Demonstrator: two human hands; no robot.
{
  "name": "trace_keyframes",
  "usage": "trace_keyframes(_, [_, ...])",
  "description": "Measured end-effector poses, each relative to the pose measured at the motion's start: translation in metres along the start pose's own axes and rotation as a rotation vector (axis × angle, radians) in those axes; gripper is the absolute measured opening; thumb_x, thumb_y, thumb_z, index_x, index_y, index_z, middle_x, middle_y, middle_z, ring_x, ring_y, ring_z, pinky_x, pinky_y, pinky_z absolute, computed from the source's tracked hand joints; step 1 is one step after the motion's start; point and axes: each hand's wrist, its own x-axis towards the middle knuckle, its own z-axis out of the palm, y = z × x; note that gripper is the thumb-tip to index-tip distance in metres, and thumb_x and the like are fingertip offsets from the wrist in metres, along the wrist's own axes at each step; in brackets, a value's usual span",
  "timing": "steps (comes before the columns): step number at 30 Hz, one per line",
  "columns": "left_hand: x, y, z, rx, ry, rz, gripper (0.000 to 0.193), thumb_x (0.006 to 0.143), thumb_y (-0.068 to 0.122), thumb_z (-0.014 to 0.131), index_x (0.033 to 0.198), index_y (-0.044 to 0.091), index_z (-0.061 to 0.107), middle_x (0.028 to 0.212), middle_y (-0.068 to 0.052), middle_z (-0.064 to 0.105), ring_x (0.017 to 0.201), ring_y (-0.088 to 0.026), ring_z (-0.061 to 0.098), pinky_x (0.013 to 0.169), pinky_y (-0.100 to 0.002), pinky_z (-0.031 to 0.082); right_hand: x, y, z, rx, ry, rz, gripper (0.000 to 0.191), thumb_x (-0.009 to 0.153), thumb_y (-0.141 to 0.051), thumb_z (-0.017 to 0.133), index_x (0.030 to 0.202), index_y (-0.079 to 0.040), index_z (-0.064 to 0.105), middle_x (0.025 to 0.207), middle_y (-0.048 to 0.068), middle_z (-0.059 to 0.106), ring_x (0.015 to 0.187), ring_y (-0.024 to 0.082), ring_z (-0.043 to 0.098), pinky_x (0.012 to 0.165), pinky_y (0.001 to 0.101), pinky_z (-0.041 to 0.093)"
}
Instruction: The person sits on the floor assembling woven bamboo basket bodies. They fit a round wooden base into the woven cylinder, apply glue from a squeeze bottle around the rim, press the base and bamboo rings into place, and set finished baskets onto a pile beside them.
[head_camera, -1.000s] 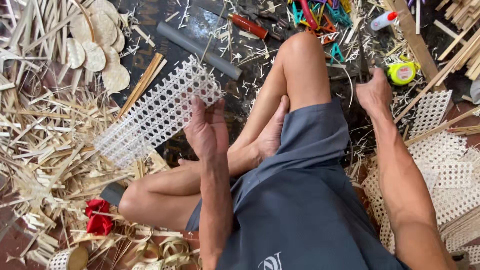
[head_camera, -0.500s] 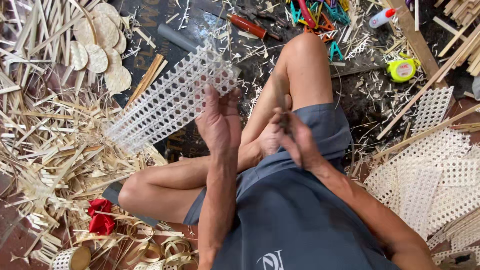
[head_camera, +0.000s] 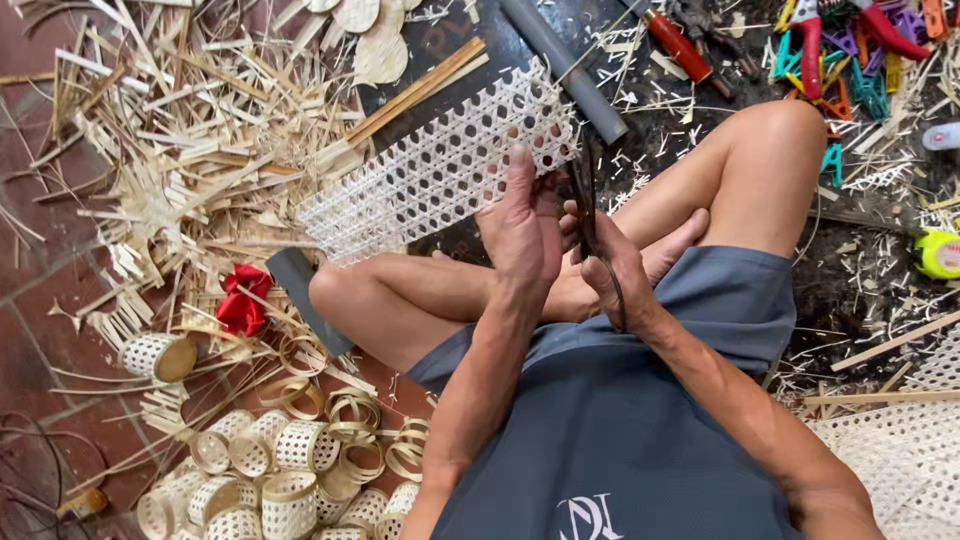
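My left hand (head_camera: 520, 225) grips the near edge of a long strip of white open-weave cane mesh (head_camera: 430, 170), which slants up and away to the left above my crossed legs. My right hand (head_camera: 610, 265) is closed on a pair of dark scissors (head_camera: 585, 200), blades pointing up at the strip's right end, just beside my left thumb. Both hands sit close together over my feet.
Split bamboo strips and shavings (head_camera: 190, 150) cover the floor on the left. Small woven rings and baskets (head_camera: 290, 460) lie at lower left, a red cloth flower (head_camera: 242, 300) beside them. A grey pipe (head_camera: 565, 65), coloured pliers (head_camera: 830, 50), a tape measure (head_camera: 940, 252) and more mesh (head_camera: 900, 460) lie right.
My right hand came in from the far right floor to meet the left, now holding scissors at the mesh's end. The left hand lifted the mesh slightly nearer.
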Motion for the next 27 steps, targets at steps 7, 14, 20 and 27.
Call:
trace_keyframes(7, [0.005,0.010,-0.007,-0.005,0.009,-0.109,0.036,0.104,0.025,0.068,0.135,0.009,0.060,0.108,-0.007,0.072,0.077,-0.015,0.066,0.056,-0.027,0.051,0.018,0.005,0.002,-0.089,-0.038,0.025,0.099,0.097,-0.073,0.055,0.156,0.004,0.037,0.130,0.003,0.057,0.109,0.012,0.052,0.094,0.0264,0.045])
trace_keyframes(14, [0.006,0.012,-0.015,-0.020,0.053,-0.163,0.036,0.107,0.025,0.067,0.134,0.003,0.061,0.110,-0.010,0.071,0.078,-0.018,0.066,0.061,-0.028,0.053,0.030,0.002,0.005,0.012,-0.041,0.043,0.097,0.096,-0.075,0.056,0.152,0.004,0.042,0.128,0.004,0.056,0.108,0.012,0.051,0.093,0.0268,0.044])
trace_keyframes(20, [0.007,0.011,-0.017,0.009,0.062,-0.115,0.036,0.104,0.023,0.068,0.134,0.006,0.060,0.116,-0.010,0.071,0.077,-0.017,0.066,0.061,-0.027,0.053,0.031,0.001,0.006,-0.075,-0.032,0.072,0.096,0.095,-0.077,0.055,0.147,0.002,0.045,0.117,0.000,0.057,0.098,0.009,0.050,0.084,0.0233,0.043])
trace_keyframes(27, [0.006,0.008,-0.021,-0.008,0.015,-0.083,0.032,0.106,0.019,0.065,0.133,0.003,0.059,0.116,-0.012,0.071,0.085,-0.020,0.069,0.066,-0.033,0.058,0.024,0.008,0.004,0.010,0.040,0.154,0.089,0.091,-0.071,0.062,0.138,0.004,0.055,0.084,-0.005,0.053,0.063,0.001,0.039,0.053,0.0169,0.031])
